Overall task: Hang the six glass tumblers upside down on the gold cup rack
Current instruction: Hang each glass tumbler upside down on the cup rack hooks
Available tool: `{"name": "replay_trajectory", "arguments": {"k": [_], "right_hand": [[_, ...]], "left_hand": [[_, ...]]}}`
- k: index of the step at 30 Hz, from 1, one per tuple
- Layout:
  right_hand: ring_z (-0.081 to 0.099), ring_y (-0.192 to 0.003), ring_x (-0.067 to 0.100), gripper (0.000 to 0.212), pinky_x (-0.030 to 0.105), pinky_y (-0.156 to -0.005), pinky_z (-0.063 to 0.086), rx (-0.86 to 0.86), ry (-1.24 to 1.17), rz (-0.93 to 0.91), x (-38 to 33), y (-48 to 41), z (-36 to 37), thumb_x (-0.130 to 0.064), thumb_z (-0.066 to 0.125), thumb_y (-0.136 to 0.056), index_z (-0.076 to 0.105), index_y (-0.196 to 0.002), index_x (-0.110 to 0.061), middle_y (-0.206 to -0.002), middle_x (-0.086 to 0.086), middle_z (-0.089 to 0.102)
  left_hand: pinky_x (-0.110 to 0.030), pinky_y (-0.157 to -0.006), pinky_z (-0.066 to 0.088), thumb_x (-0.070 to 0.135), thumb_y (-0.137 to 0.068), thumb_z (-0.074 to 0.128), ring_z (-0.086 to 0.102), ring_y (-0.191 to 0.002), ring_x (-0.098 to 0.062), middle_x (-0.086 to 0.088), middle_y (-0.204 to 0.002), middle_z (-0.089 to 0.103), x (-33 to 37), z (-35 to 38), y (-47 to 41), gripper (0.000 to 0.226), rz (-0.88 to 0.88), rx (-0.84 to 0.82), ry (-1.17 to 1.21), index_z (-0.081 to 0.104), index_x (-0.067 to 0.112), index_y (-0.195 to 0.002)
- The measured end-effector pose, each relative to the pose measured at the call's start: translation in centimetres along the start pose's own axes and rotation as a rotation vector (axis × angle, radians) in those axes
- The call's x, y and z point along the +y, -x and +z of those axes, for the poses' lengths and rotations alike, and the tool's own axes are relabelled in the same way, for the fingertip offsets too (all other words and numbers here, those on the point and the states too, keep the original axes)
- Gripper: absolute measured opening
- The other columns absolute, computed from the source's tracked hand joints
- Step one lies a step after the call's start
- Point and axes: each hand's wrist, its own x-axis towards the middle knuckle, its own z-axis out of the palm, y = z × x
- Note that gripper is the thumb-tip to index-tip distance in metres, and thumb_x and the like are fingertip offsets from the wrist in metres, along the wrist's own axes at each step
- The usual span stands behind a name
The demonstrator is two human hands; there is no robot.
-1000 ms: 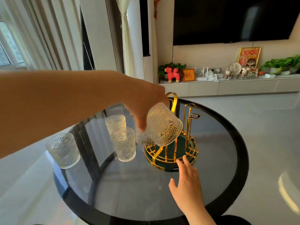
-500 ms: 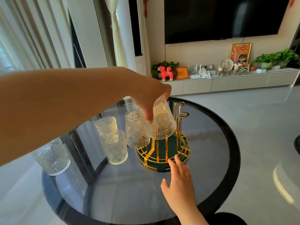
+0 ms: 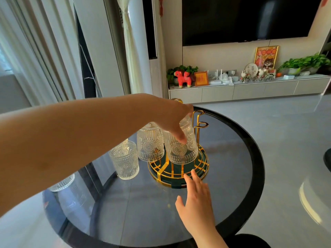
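The gold cup rack (image 3: 179, 173) with a dark green base stands on the round glass table (image 3: 232, 158). My left hand (image 3: 168, 117) grips an upside-down embossed glass tumbler (image 3: 182, 151) low over a front prong of the rack. A second tumbler (image 3: 150, 145) hangs upside down on the rack just to its left. Two upright tumblers (image 3: 125, 160) stand close together left of the rack, the rear one mostly hidden. Another tumbler (image 3: 62, 183) peeks out under my forearm. My right hand (image 3: 195, 199) rests with fingers spread, fingertips touching the rack's front rim.
Bare gold prongs (image 3: 200, 124) rise at the rack's right side. A low TV cabinet (image 3: 250, 88) with ornaments and plants runs along the far wall under a dark screen. Curtains (image 3: 35, 51) hang at the left. Grey floor lies right of the table.
My left hand has turned the tumbler from tilted to fully upside down and lowered it onto the rack. My right hand stays at the rack's rim.
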Motion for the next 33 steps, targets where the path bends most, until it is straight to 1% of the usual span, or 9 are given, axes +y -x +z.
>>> {"name": "replay_trajectory", "arguments": {"k": [2, 7, 12, 17, 19, 22, 24, 29, 33], "right_hand": [[0.001, -0.142, 0.018, 0.059, 0.033, -0.115, 0.002, -0.001, -0.002, -0.002, 0.0, 0.0, 0.0, -0.033, 0.044, -0.092, 0.010, -0.139, -0.028, -0.155, 0.000, -0.004], [0.002, -0.142, 0.017, 0.058, 0.033, -0.115, 0.002, 0.015, -0.006, -0.012, 0.2, 0.1, 0.1, -0.032, 0.044, -0.092, 0.010, -0.139, -0.028, -0.155, 0.000, -0.003], [0.003, -0.141, 0.017, 0.058, 0.034, -0.115, 0.003, 0.026, -0.009, -0.016, 0.3, 0.0, 0.3, -0.032, 0.045, -0.091, 0.012, -0.139, -0.027, -0.155, -0.001, -0.002], [0.003, -0.141, 0.017, 0.058, 0.034, -0.116, 0.003, 0.031, -0.015, -0.021, 0.3, 0.0, 0.3, -0.032, 0.045, -0.091, 0.013, -0.139, -0.027, -0.155, -0.001, -0.002], [0.003, -0.141, 0.017, 0.058, 0.033, -0.116, 0.004, 0.035, -0.015, -0.019, 0.4, 0.0, 0.3, -0.032, 0.045, -0.091, 0.012, -0.139, -0.027, -0.155, -0.001, -0.002], [0.004, -0.141, 0.018, 0.059, 0.033, -0.116, 0.008, 0.041, -0.022, -0.015, 0.3, 0.0, 0.3, -0.033, 0.046, -0.091, 0.012, -0.139, -0.028, -0.155, -0.002, -0.002], [0.006, -0.141, 0.018, 0.057, 0.033, -0.116, 0.010, 0.051, -0.040, -0.025, 0.3, 0.0, 0.2, -0.031, 0.047, -0.090, 0.016, -0.138, -0.027, -0.155, -0.003, 0.001], [0.015, -0.139, 0.020, 0.046, 0.033, -0.114, 0.014, 0.173, -0.097, -0.001, 2.0, -1.1, -1.3, -0.013, 0.047, -0.089, 0.034, -0.132, -0.018, -0.151, 0.002, 0.022], [0.004, -0.141, 0.021, 0.050, 0.033, -0.115, 0.004, 0.107, 0.029, -0.016, 3.9, -2.9, -2.9, -0.018, 0.043, -0.093, 0.022, -0.138, -0.021, -0.154, 0.001, 0.014]], "left_hand": [[-0.022, -0.060, 0.040, 0.048, -0.062, 0.070, 0.055, -0.084, -0.021, -0.011, -0.110, 0.059, 0.3, 0.3, 0.1, 0.081, 0.027, 0.005, 0.047, 0.026, 0.021, -0.124], [-0.018, -0.054, 0.035, 0.042, -0.064, 0.071, 0.051, -0.077, -0.016, -0.005, -0.100, 0.058, -0.1, 2.5, -0.1, 0.078, 0.026, 0.004, 0.084, 0.026, 0.019, -0.124], [-0.030, -0.084, 0.038, 0.039, -0.063, 0.073, 0.049, -0.107, -0.023, -0.006, -0.131, 0.048, -0.7, 3.0, 0.1, 0.075, 0.012, 0.048, 0.214, 0.032, 0.020, -0.124], [-0.031, -0.087, 0.036, 0.041, -0.065, 0.071, 0.047, -0.114, -0.023, -0.003, -0.130, 0.049, -0.9, 3.1, 0.3, 0.068, 0.012, 0.105, 0.205, 0.038, 0.023, -0.122], [-0.031, -0.085, 0.038, 0.045, -0.068, 0.066, 0.050, -0.108, -0.020, -0.002, -0.125, 0.053, -0.9, 2.9, 0.8, 0.058, 0.002, 0.198, 0.206, 0.045, 0.024, -0.118], [-0.022, -0.062, 0.039, 0.043, -0.075, 0.059, 0.050, -0.084, -0.012, -0.002, -0.110, 0.061, -1.1, 2.0, 1.2, 0.037, -0.027, 0.548, 0.246, 0.056, 0.020, -0.104], [-0.024, -0.062, 0.038, 0.037, -0.080, 0.056, 0.049, -0.082, -0.015, -0.005, -0.108, 0.062, -1.6, 1.4, 1.1, 0.035, -0.125, 0.692, 0.301, 0.056, 0.015, -0.107], [-0.032, -0.074, 0.037, 0.031, -0.086, 0.049, 0.050, -0.088, -0.022, -0.016, -0.112, 0.062, -2.6, 1.3, -0.1, 0.036, -0.291, 0.391, 0.280, 0.055, 0.005, -0.110], [-0.029, -0.068, 0.037, 0.024, -0.086, 0.049, 0.048, -0.083, -0.021, -0.015, -0.105, 0.063, -3.1, 1.5, -0.6, 0.026, -0.278, 0.403, 0.335, 0.059, 0.006, -0.102]]}}
